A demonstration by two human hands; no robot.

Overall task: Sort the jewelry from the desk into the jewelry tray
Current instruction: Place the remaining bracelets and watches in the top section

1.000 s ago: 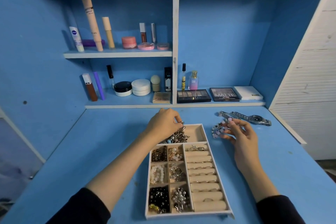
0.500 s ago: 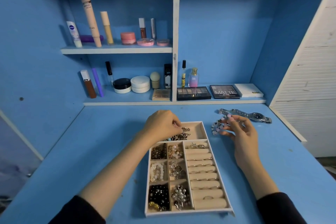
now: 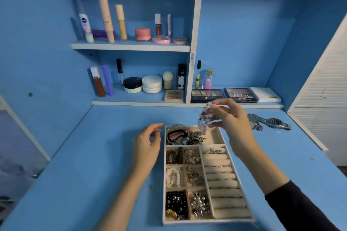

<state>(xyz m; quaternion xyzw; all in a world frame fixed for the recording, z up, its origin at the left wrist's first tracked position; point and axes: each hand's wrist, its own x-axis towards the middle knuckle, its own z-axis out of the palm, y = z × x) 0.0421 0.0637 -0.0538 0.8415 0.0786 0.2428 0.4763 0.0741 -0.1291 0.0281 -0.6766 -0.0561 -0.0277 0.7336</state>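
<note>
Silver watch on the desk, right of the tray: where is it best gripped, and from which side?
Probably pinch the silver watch across its round case, coming down from above: it lies flat with its band stretched sideways, so the case edges are the firmest narrow part.

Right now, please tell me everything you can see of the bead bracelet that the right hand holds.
The bracelet is a loop of small round beads, mostly pale pink with some darker and white ones; they look like glass or stone, but blur hides the detail. The right hand pinches its upper end between the fingers. The rest hangs down in the air over the far compartment of the tray. I cannot tell if its lower end touches anything there.
</note>
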